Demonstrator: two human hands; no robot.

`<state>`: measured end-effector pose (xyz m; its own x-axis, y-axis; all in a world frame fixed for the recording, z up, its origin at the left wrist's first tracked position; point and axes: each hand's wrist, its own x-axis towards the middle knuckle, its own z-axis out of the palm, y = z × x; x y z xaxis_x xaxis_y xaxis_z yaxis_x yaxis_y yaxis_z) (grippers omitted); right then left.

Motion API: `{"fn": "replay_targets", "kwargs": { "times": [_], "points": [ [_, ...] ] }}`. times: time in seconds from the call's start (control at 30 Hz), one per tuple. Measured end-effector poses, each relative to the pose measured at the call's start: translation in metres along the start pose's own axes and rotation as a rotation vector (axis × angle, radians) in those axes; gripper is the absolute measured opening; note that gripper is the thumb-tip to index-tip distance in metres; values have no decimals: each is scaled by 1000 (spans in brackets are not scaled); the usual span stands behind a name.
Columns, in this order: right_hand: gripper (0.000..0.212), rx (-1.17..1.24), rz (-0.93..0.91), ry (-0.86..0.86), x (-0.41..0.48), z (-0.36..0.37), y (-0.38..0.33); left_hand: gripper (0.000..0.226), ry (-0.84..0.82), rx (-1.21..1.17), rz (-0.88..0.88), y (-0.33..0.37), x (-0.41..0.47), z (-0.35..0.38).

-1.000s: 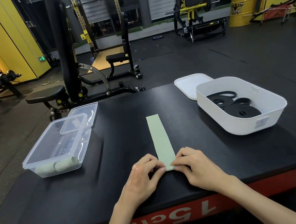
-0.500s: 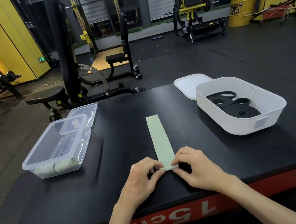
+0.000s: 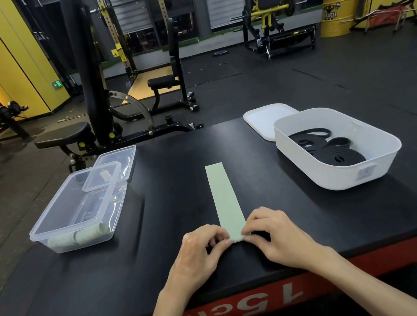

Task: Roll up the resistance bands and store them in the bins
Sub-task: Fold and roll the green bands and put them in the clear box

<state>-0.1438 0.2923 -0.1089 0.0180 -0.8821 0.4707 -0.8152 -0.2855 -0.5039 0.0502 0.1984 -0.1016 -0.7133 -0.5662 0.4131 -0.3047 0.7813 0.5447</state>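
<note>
A pale green resistance band lies flat and lengthwise on the black platform top. Its near end is curled into a small roll. My left hand pinches that roll from the left and my right hand pinches it from the right. A clear plastic bin at the left holds two rolled pale green bands. A white bin at the right holds coiled black bands.
A clear lid leans at the clear bin's far end. A white lid lies behind the white bin. The platform's red front edge is just below my wrists. Weight benches and racks stand on the dark gym floor beyond.
The near end of the green band has been turned over into a small roll, and the flat stretch looks slightly shorter. Both hands stay at the near end, barely shifted.
</note>
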Motion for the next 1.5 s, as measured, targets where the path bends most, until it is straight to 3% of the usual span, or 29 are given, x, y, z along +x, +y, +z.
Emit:
{"fn": "replay_targets", "kwargs": {
  "times": [1.5],
  "points": [
    [10,0,63,7,3,0,1,8,17,23,4,1,2,2]
  ]
}}
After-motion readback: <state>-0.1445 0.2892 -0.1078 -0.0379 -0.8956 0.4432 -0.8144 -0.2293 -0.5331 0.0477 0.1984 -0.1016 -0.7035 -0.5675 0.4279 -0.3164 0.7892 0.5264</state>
